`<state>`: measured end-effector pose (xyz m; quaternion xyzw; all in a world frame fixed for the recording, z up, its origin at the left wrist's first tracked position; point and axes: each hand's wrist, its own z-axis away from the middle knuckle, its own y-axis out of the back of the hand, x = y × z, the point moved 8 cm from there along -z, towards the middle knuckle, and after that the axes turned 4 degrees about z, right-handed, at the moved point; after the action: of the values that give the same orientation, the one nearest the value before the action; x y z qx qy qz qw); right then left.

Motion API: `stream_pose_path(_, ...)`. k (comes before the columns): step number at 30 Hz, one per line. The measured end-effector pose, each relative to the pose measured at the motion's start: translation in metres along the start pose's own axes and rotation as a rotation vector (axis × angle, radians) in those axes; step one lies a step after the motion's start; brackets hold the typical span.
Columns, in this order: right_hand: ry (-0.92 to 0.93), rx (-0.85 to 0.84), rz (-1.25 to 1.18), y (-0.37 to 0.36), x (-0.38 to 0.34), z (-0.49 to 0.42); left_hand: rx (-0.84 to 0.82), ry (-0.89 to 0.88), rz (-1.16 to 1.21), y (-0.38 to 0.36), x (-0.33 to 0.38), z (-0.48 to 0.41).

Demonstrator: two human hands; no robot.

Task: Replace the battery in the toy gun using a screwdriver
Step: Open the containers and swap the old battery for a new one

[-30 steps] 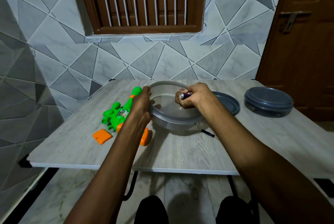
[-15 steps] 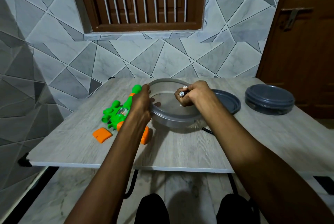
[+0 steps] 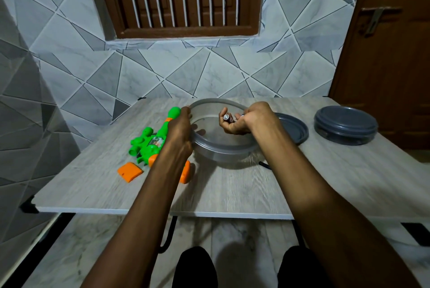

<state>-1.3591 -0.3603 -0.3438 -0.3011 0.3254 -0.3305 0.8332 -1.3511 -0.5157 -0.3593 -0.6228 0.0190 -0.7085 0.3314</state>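
Over the clear round plastic tub (image 3: 223,155) — rim gripped by left hand (image 3: 180,129) — right hand (image 3: 244,123) loosely cups a metal-capped cylindrical battery (image 3: 226,117); it could slip out.

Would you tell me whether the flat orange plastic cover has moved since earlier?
No; the orange cover lies unmoved beside the green toy gun.

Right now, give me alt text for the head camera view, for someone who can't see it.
A person's right-hand grip holds a battery above a clear round container, whose rim the left-hand grip holds, on a grey table. A green and orange toy gun and a loose orange cover lie left of it; a screwdriver lies near it.
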Motion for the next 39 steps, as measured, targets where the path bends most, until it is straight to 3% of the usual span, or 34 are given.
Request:
stream_pose_path(3,-0.002,-0.003,0.082,-0.004,0.001,-0.013,-0.001,0.003,0.006,0.001,0.000,-0.001)
stream_pose_path(8,0.092,-0.139,0.515,-0.010,0.004,-0.011,-0.007,0.000,0.006,0.002,-0.001,0.000)
stream_pose_path(12,0.201,-0.191,0.662,-0.012,0.000,-0.011,-0.004,-0.009,-0.003,0.001,0.002,0.001)
stream_pose_path(26,0.248,-0.113,0.160,0.001,-0.009,-0.015,-0.033,0.009,-0.001,-0.001,-0.005,0.001)
stream_pose_path(29,0.225,-0.137,0.146,0.001,-0.004,-0.003,-0.030,0.008,0.010,0.000,-0.006,-0.001)
stream_pose_path(32,0.208,-0.155,0.260,0.000,0.008,0.004,-0.012,0.000,0.026,0.001,-0.009,-0.003)
stream_pose_path(36,0.267,-0.098,0.678,0.004,0.025,-0.002,0.014,-0.027,0.029,0.002,-0.010,-0.006)
stream_pose_path(39,0.254,-0.084,0.839,0.005,0.032,-0.003,0.013,-0.034,0.025,0.000,-0.013,-0.007)
